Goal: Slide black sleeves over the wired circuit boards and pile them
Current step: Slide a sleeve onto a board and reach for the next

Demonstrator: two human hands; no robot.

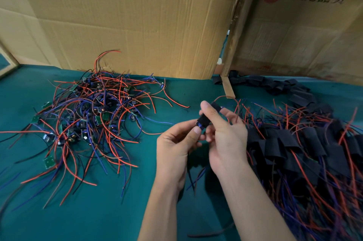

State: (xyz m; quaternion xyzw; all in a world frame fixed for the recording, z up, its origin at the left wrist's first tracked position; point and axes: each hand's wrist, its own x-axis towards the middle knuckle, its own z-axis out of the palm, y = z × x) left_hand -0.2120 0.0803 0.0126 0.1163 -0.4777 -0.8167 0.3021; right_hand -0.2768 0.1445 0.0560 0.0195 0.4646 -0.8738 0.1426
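Both hands raised above green table cloth [121,219], mid-frame, close together. Right hand [225,138]: thumb and fingers curled round a black sleeve [208,117], pinching it near its far end, thumb on top. Left hand [176,146]: fingers curled, thumb tip pressing at sleeve's near end, where a bit of blue shows, probably a wired board going in; board itself mostly hidden by fingers. Red wire arcing away from sleeve's far end toward the right; dark wires hanging below the hands.

Left of hands: loose heap of unsleeved circuit boards [94,115], small green boards tangled in red, blue and black wires, lying on the cloth, well apart from the hands.

Right of hands: pile of sleeved boards [306,150], black sleeves with red and blue wires trailing toward near edge. Just beside right hand.

Far right, along the back: row of empty black sleeves [275,83], flat, lying against cardboard wall [137,14]. Second cardboard panel [314,24] at right, printed with characters and a red round mark.
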